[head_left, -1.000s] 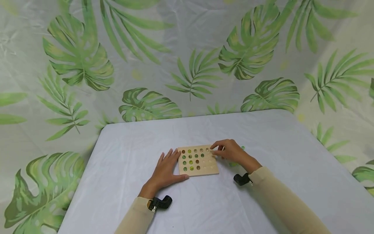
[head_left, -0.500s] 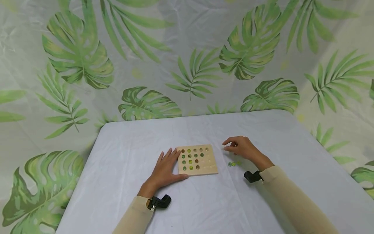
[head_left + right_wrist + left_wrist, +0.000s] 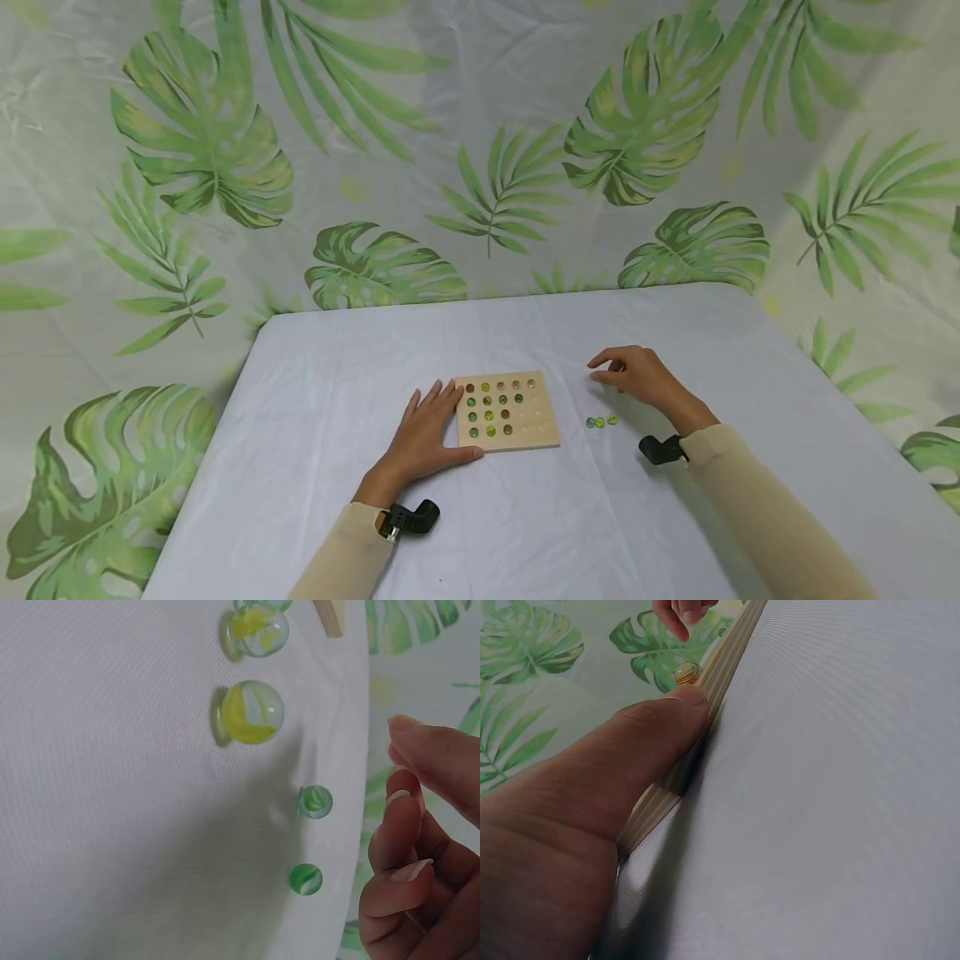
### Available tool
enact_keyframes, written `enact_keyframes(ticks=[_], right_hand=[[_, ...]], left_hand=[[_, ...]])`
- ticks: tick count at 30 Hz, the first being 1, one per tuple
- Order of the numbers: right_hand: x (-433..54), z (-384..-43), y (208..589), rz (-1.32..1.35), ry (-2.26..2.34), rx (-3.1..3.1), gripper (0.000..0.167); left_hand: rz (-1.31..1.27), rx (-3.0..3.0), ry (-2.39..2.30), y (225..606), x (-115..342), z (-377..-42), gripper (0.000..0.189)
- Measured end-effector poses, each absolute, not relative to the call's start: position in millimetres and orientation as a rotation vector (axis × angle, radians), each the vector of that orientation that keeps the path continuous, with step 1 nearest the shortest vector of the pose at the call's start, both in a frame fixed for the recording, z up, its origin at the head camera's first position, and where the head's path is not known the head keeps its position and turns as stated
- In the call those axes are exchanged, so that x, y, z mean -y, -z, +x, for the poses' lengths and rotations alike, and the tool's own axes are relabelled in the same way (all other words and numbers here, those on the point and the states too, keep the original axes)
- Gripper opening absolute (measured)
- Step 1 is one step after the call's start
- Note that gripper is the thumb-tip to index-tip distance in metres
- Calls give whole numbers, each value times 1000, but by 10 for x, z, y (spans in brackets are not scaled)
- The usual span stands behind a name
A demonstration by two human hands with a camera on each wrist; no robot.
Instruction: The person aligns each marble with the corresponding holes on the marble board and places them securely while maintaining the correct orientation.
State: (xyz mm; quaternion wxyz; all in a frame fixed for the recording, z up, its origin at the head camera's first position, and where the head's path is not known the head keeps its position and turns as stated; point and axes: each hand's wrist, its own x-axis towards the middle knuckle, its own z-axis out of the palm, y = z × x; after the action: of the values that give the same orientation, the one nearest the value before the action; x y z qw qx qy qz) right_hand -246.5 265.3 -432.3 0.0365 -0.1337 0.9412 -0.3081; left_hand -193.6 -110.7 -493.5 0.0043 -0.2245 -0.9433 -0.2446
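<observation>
A wooden marble board [image 3: 539, 422] lies on the white table, partly filled with rows of green, yellow and brown marbles. My left hand [image 3: 426, 433] rests against its left side, fingers straight along the edge and thumb at the near corner. In the left wrist view, the thumb [image 3: 660, 720] touches the board's side close to an orange-striped marble [image 3: 687, 673]. My right hand [image 3: 637, 372] hovers right of the board, thumb and fingers bent and apart, with nothing between them. Two green marbles [image 3: 315, 802] lie near it in the right wrist view; the head view hides them behind the hand.
Loose marbles [image 3: 599, 422] sit in a short row just right of the board, two of them yellow [image 3: 253, 712]. Bare white cloth [image 3: 525, 525] covers the table in front. A leaf-printed curtain [image 3: 487, 192] stands behind the far edge.
My right hand has moved from the board's far right corner out to the right, uncovering the loose marbles. The left hand has stayed on the board.
</observation>
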Motion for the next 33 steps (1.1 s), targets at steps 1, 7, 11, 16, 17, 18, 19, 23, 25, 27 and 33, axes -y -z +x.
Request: enact_keyframes(ticks=[1, 7, 11, 16, 17, 18, 19, 23, 25, 27, 33], right_hand=[[-2660, -2467, 4326, -405, 943, -2891, 26], [-2703, -2465, 4351, -356, 937, -2886, 26], [-2739, -2470, 4389, -337, 934, -2880, 27], [-2777, -2496, 4441, -329, 929, -2878, 27], [-2783, -2500, 4450, -324, 926, -2880, 27], [-2788, -2506, 4457, -323, 924, -2882, 26], [-2794, -2510, 4465, -320, 919, -2885, 25], [-2816, -2515, 4487, -308, 904, -2891, 24], [-2827, -2518, 4498, -309, 901, -2894, 24], [-2840, -2521, 4510, -311, 898, -2897, 23], [-2873, -2537, 4549, -313, 896, -2903, 23]], left_hand=[[-702, 2956, 766, 4938, 1106, -1938, 108], [-700, 2959, 751, 4942, 1098, -1942, 109], [-700, 2963, 756, 4934, 1096, -1940, 108], [-696, 2966, 754, 4936, 1102, -1939, 108], [-696, 2965, 754, 4936, 1103, -1938, 108], [-696, 2964, 755, 4935, 1105, -1938, 108], [-697, 2962, 756, 4933, 1105, -1937, 108], [-702, 2961, 761, 4924, 1106, -1930, 108], [-704, 2956, 761, 4921, 1107, -1929, 107], [-705, 2953, 765, 4918, 1107, -1926, 107], [-708, 2951, 768, 4913, 1106, -1925, 107]])
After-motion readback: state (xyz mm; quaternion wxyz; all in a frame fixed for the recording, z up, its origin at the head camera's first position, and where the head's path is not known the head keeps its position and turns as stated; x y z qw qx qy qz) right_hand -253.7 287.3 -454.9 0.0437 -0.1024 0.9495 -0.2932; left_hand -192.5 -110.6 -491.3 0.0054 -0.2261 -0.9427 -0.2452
